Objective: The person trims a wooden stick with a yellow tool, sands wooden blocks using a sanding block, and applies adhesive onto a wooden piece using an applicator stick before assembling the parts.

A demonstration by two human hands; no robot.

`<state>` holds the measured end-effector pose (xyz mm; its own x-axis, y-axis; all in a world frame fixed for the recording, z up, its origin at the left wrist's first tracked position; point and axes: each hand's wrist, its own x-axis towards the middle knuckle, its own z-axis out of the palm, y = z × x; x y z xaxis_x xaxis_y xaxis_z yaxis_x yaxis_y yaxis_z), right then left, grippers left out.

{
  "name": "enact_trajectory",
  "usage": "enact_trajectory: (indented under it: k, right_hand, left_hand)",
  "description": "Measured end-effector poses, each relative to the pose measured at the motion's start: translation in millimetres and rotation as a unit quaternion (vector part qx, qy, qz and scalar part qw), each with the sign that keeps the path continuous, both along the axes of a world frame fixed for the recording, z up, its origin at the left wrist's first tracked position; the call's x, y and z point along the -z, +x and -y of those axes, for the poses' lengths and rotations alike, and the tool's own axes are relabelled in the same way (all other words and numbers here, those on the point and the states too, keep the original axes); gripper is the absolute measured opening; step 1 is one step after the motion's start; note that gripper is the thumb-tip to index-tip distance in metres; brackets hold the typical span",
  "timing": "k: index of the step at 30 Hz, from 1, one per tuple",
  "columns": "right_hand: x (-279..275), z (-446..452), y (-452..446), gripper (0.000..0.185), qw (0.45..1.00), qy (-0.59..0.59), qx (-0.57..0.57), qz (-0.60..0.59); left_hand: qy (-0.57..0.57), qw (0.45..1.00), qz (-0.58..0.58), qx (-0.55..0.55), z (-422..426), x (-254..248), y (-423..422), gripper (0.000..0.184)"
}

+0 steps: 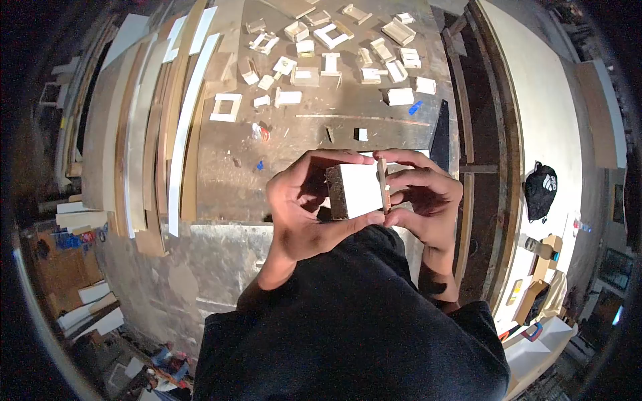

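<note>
A white-faced block (359, 189) with a rough brown side is held up in front of my chest. My left hand (301, 204) wraps round it, fingers along its far edge and thumb along its near edge. At the block's right end, my right hand (422, 194) grips a thin wooden strip (383, 184) between fingers and thumb. The strip stands against or very close to the block; whether they are joined I cannot tell. Fingertips of both hands meet near the strip's two ends.
Several small wooden pieces, among them a square frame (226, 107), lie on the brown worktable (281, 144). Long boards (190, 134) are stacked at left. A black triangular piece (440, 134) lies at the table's right edge. Further right, a pale bench (545, 100) holds a black bag (540, 192).
</note>
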<state>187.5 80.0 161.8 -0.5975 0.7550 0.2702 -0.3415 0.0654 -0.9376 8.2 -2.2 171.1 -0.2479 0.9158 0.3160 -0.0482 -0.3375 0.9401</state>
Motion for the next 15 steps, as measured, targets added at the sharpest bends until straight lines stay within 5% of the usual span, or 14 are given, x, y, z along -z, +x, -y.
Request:
enact_trajectory:
  k: [15]
  right_hand:
    - [10, -8, -8, 0.049, 1.000, 0.000, -0.011, -0.007]
  left_hand:
    - [0.041, 0.999, -0.002, 0.002, -6, 12, -12, 0.065]
